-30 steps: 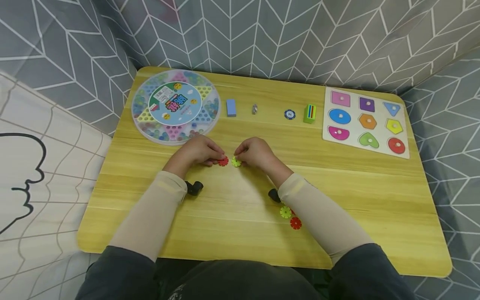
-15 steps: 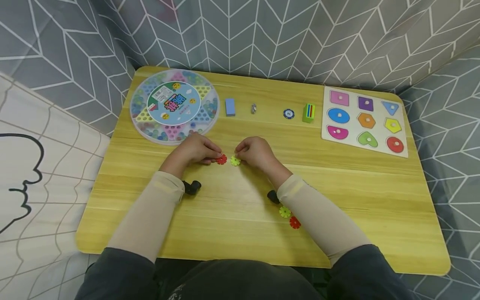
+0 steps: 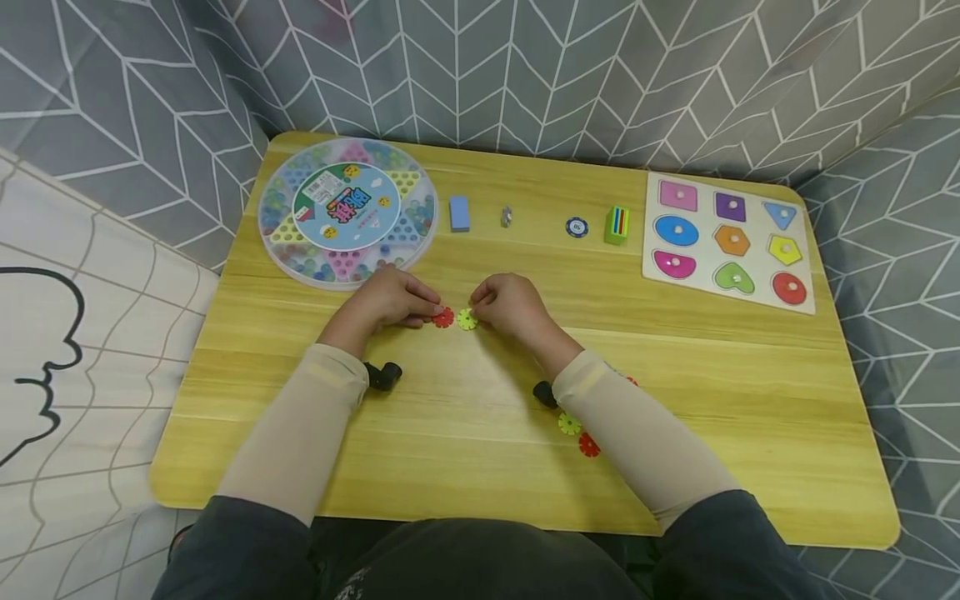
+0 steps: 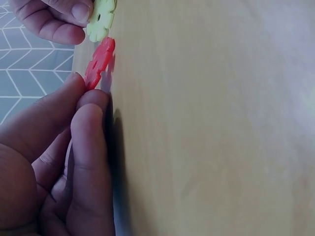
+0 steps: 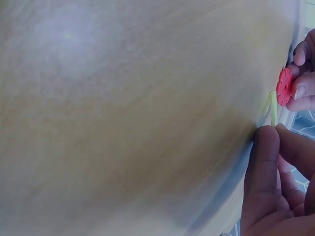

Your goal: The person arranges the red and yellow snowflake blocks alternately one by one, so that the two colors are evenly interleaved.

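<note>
My left hand (image 3: 392,300) pinches a red notched plastic disc (image 3: 444,317) between thumb and fingertips. Facing it, my right hand (image 3: 510,304) pinches a yellow-green notched disc (image 3: 467,319) by its edge. In the head view a narrow gap separates the two discs. The left wrist view has the red disc (image 4: 100,64) tilted, its upper end close below the yellow-green disc (image 4: 102,18), which shows a small centre hole. From the right wrist, the yellow-green disc (image 5: 273,107) appears edge-on, with the red disc (image 5: 284,87) just beyond it.
By the right forearm lie another yellow-green disc (image 3: 569,423) and a red disc (image 3: 589,444), partly covered by the sleeve. Along the back are a round marble game board (image 3: 273,250), a blue block (image 3: 459,214), a poker chip (image 3: 577,227), a green striped block (image 3: 617,226) and a shape puzzle (image 3: 705,279).
The yellow-green disc has shifted slightly left and turned flatter toward the head camera. Both hands keep their pinch, nearly in place; the whole head view has drifted a little.
</note>
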A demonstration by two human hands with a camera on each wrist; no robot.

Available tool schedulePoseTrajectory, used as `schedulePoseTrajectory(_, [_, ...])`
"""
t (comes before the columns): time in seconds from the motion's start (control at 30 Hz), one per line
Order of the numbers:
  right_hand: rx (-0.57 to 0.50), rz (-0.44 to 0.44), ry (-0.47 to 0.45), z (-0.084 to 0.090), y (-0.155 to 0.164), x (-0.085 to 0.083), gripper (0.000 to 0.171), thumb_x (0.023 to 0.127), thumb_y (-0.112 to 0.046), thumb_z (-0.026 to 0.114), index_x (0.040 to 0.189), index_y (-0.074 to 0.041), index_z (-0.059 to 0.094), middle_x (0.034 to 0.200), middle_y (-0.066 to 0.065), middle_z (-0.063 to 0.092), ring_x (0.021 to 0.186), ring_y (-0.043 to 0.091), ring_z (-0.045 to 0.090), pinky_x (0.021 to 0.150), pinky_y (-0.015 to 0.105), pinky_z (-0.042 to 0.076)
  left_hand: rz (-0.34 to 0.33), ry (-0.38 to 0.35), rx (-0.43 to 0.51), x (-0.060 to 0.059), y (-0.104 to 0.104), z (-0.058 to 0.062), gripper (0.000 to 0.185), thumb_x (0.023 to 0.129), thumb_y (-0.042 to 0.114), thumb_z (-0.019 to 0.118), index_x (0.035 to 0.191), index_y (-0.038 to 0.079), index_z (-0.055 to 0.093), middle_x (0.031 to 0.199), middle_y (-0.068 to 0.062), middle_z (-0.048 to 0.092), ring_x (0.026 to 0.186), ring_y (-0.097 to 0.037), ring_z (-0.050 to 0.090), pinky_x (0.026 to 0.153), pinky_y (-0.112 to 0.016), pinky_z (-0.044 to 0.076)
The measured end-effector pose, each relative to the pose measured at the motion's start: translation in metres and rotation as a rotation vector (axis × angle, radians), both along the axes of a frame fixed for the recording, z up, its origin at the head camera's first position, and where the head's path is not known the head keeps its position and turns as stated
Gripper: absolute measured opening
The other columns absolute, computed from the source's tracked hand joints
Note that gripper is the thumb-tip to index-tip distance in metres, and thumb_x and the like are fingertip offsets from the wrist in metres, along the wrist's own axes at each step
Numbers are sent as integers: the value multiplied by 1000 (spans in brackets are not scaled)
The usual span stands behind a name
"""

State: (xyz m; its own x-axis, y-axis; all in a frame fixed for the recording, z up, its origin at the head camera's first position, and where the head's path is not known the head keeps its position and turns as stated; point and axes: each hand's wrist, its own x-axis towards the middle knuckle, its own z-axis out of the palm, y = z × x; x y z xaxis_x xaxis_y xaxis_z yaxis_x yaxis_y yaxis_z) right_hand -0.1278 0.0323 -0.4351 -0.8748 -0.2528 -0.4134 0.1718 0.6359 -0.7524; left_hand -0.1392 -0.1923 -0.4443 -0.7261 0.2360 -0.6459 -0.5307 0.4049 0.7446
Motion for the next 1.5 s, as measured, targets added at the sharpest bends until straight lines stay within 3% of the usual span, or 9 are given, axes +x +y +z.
schedulePoseTrajectory(0.23, [-8,-4,-14,-3,2,0,8,93,-6,76,99,-3,74,87,9,72,72,19,67,64,29,56,2,-14,9,1,1,1,26,92,6,79,116,-4,75,115,-16,72,80,-16,72,78,-30,61])
schedulePoseTrajectory(0.57, [26,6,-4,-4,3,0,9,92,-9,78,98,-4,73,86,7,71,72,18,67,65,29,55,-7,-2,-5,0,3,-5,25,91,8,80,113,-3,76,106,-14,75,80,-16,72,76,-30,61])
schedulePoseTrajectory(0.73, [46,18,0,-4,4,1,10,92,-10,78,98,-4,74,86,6,71,74,18,66,66,29,54,-35,29,-22,1,6,1,22,96,14,76,112,-1,76,100,-13,76,79,-16,72,75,-31,61])
schedulePoseTrajectory(0.87, [25,18,-12,-1,12,2,12,94,-13,75,102,-4,74,90,7,72,77,19,67,68,29,54,-73,56,22,6,20,9,22,99,18,73,111,0,78,96,-14,75,78,-20,73,77,-35,62])
schedulePoseTrajectory(1.0, [-60,-31,-53,10,33,3,20,97,-15,73,110,-1,72,98,11,71,85,26,72,75,34,59,-121,63,83,9,43,12,22,98,17,74,112,0,77,98,-16,75,85,-24,74,79,-38,62])
schedulePoseTrajectory(1.2, [-223,-130,-85,32,79,9,27,100,-11,69,118,8,67,104,20,67,95,37,70,86,47,60,-138,74,29,10,61,13,17,98,17,74,106,3,79,97,-14,75,83,-25,72,75,-37,62])
schedulePoseTrajectory(1.37, [-138,-107,8,46,121,21,28,100,-18,70,118,5,67,103,18,69,95,35,70,88,51,59,-137,83,-35,8,58,15,18,97,15,74,109,2,78,97,-12,75,81,-24,71,75,-35,62])
schedulePoseTrajectory(1.5, [-9,-65,48,49,150,39,28,100,-23,71,117,-1,69,102,13,71,91,32,69,85,49,58,-186,172,-160,6,59,18,18,94,19,78,107,7,79,92,-7,75,74,-22,70,70,-35,60])
